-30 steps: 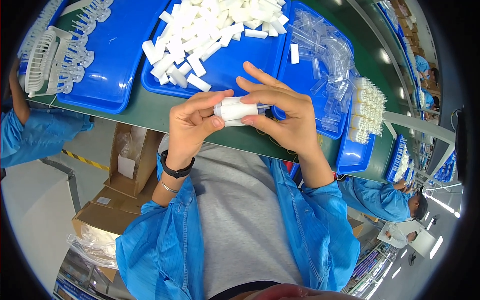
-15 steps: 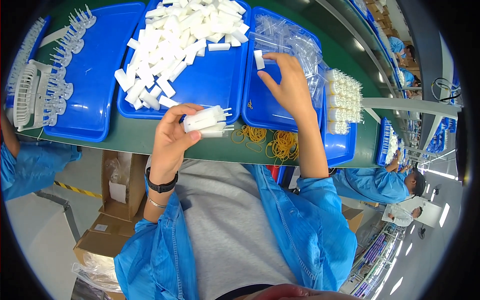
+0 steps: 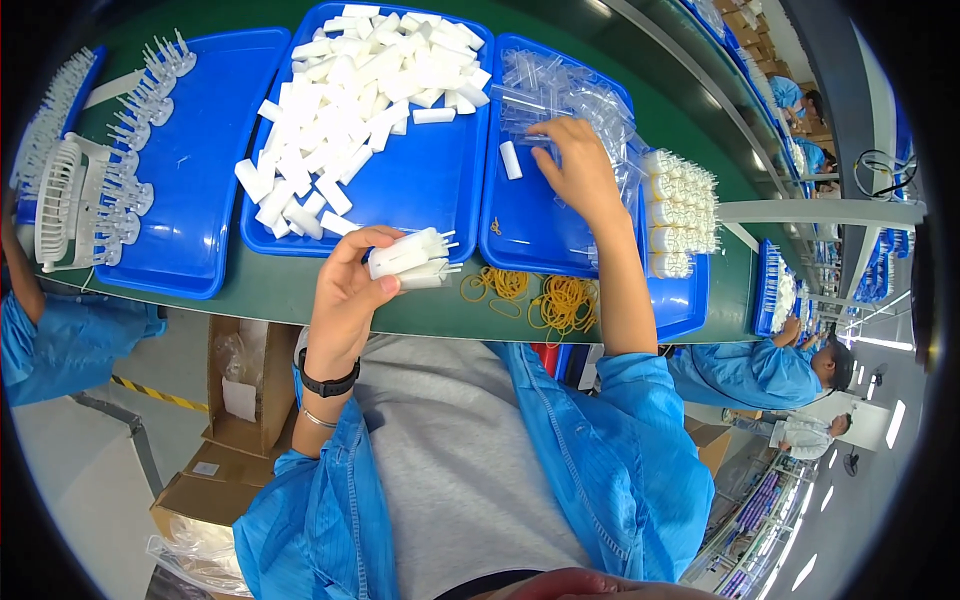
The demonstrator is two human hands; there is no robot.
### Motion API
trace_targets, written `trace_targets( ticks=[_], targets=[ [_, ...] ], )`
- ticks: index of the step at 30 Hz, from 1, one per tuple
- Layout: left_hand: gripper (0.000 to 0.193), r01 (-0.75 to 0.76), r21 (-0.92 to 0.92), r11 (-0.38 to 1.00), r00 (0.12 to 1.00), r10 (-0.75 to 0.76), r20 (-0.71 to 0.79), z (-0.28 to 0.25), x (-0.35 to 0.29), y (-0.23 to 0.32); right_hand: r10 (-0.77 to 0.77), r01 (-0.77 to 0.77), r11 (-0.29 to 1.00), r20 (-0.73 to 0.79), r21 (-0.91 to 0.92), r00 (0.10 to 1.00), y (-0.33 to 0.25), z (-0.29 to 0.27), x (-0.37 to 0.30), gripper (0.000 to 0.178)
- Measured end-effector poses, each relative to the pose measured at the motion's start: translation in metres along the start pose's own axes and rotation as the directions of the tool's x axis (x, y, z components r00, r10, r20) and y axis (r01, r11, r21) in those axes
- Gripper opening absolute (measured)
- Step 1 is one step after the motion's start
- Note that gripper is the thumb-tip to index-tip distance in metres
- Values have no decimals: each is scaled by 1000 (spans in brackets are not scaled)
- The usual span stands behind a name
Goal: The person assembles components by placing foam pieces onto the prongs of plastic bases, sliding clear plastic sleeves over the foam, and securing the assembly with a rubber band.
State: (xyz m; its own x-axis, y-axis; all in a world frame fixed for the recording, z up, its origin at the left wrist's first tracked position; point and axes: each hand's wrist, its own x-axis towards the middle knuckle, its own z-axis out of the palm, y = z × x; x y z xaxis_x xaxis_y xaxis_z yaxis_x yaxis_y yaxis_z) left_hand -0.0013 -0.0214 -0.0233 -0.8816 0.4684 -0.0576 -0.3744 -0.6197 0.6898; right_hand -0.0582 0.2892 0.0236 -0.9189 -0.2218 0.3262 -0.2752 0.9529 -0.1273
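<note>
My left hand (image 3: pixel 345 285) is closed around a small bundle of white foam-like blocks (image 3: pixel 400 258) with thin pale prongs sticking out at the right end. It hovers above the table's near edge. My right hand (image 3: pixel 582 172) is over the right blue tray (image 3: pixel 520 225), thumb and forefinger apart, nothing visible between them. Its fingertips are at the edge of a heap of clear plastic pieces (image 3: pixel 570 85); whether they touch any I cannot tell. A single white block (image 3: pixel 511 160) lies in that tray, just left of my right thumb.
A blue tray (image 3: pixel 420 180) heaped with white blocks stands in the middle. Yellow rubber bands (image 3: pixel 565 305) lie near the table edge. Bundled white pieces (image 3: pixel 682 215) stand at right. Another blue tray (image 3: pixel 205 180) holds pronged clear parts at left. Co-workers sit on both sides.
The single white block, at my right fingertips before, now lies apart from them in the tray. My right hand is at the clear pieces. My left hand keeps its bundle.
</note>
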Motion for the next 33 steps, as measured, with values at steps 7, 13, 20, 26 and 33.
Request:
trace_targets(
  ticks=[7,13,20,26,33],
  targets=[
    [36,-22,19,1000,1000,22,-6,0,0,-1,39,-31,998,165,-54,986,-1,2,-5,20],
    [35,-3,-3,1000,1000,3,-7,-1,0,-2,282,-305,915,122,264,952,-17,6,-10,22],
    [34,15,2,1000,1000,-15,-4,0,1,-4,326,-587,285,499,758,803,-29,14,-10,24],
    [34,15,11,1000,1000,-15,-4,-1,0,-5,206,-451,275,407,849,890,-40,0,-9,25],
    [34,11,5,1000,1000,-11,-6,1,-1,-3,133,-325,342,297,882,946,-67,-26,-13,22]
  ],
)
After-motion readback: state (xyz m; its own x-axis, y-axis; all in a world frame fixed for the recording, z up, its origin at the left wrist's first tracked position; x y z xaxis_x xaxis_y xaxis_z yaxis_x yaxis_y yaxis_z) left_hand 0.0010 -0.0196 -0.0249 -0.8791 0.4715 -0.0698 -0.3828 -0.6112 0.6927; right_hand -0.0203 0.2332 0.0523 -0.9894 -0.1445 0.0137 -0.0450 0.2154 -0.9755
